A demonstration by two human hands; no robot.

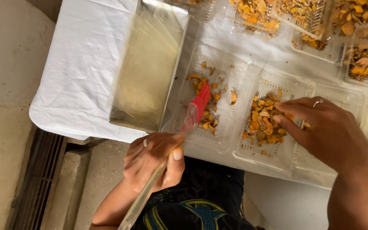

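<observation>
My left hand point(152, 159) grips the clear handle of a red silicone brush point(200, 103). Its red head rests among orange dried slices in a clear plastic tray point(226, 68). My right hand point(320, 125) reaches from the right, and its fingertips touch a heap of orange dried slices point(263, 121) in a second clear plastic tray point(252, 153). A ring sits on a finger of each hand.
A long steel tray point(150, 68) lies left of the plastic trays on a white cloth point(81, 64) over the table. Several more clear trays of dried slices point(363, 59) line the far and right side. A concrete floor and a grate point(35, 179) lie at left.
</observation>
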